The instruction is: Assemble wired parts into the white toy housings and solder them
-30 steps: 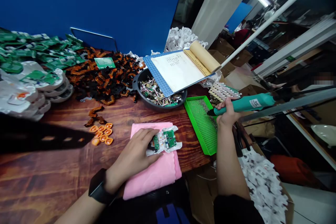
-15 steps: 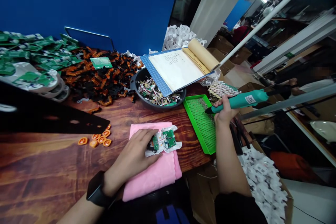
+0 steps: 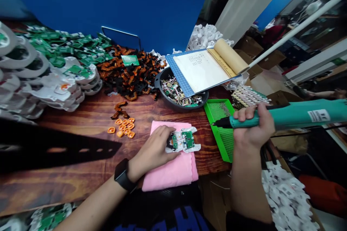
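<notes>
Two hands: I have both at work over the desk (image 3: 81,115).
Workpiece: white housing with green circuit board (image 3: 183,140) lies on the pink cloth (image 3: 173,168) near the desk's front edge.
Left hand (image 3: 153,151): fingers pressed flat on the housing's left end, pinning it, not closed around it.
Right hand (image 3: 253,130): grip clamped on the teal electric screwdriver (image 3: 284,117), tip over the green tray (image 3: 221,130).
Step, I judge: picking up a screw; next calls for carrying the tip to the board and seating it straight.
Green tray: small screws near its far end.
Black bowl (image 3: 180,97): wired little boards, half covered by a notebook (image 3: 206,68).
</notes>
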Tool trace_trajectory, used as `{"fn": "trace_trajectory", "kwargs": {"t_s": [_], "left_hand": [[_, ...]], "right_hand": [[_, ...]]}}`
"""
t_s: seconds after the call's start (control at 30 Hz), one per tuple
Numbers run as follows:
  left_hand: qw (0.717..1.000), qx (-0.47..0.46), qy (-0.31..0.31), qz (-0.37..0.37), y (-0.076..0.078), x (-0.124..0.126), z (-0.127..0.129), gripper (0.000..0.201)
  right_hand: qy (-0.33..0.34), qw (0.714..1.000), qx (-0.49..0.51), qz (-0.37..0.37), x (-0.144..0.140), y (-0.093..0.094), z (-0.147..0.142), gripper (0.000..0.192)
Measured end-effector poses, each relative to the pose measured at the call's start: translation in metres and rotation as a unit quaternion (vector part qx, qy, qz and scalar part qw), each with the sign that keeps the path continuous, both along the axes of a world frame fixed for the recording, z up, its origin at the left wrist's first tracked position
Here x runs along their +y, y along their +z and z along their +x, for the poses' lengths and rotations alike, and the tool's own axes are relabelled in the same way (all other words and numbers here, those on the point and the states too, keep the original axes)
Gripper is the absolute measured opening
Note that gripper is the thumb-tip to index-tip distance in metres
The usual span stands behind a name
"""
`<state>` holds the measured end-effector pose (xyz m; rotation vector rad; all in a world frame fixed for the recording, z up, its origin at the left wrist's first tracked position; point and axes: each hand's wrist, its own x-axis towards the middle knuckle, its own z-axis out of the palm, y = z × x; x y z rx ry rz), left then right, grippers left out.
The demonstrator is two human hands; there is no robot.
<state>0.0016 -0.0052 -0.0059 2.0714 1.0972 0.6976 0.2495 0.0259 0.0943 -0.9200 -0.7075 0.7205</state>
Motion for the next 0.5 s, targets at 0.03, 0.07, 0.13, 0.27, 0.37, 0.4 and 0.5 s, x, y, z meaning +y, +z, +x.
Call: {"fn": "trace_trajectory", "kwargs": {"t_s": [0.03,0.07,0.13,0.27,0.37,0.4,0.5], "left_hand": [[1.0,0.002,0.004,-0.005,0.0,-0.001,0.0,0.052],[1.0,0.003,0.007,-0.009,0.0,-0.001,0.0,0.055],[1.0,0.007,0.008,-0.014,-0.001,-0.001,0.0,0.06],[1.0,-0.002,0.0,-0.016,-0.004,-0.001,-0.001,0.057],[1.0,-0.011,-0.006,-0.019,-0.005,-0.001,-0.001,0.052],[1.0,-0.011,-0.007,-0.018,-0.005,-0.001,-0.001,0.051],[1.0,-0.01,-0.007,-0.014,-0.003,-0.001,0.0,0.051]], "right_hand": [[0.038,0.999,0.013,-0.006,-0.005,0.002,-0.018,0.026],[0.069,0.997,0.024,-0.012,-0.009,0.003,-0.035,0.026],[0.121,0.992,0.029,-0.017,-0.013,0.0,-0.066,0.025],[0.191,0.982,-0.002,0.004,-0.012,-0.014,-0.098,0.017],[0.212,0.977,-0.02,0.018,-0.009,-0.024,-0.105,0.013],[0.216,0.976,-0.023,0.02,-0.008,-0.026,-0.106,0.013],[0.221,0.974,-0.035,0.021,-0.007,-0.029,-0.107,0.013]]}}
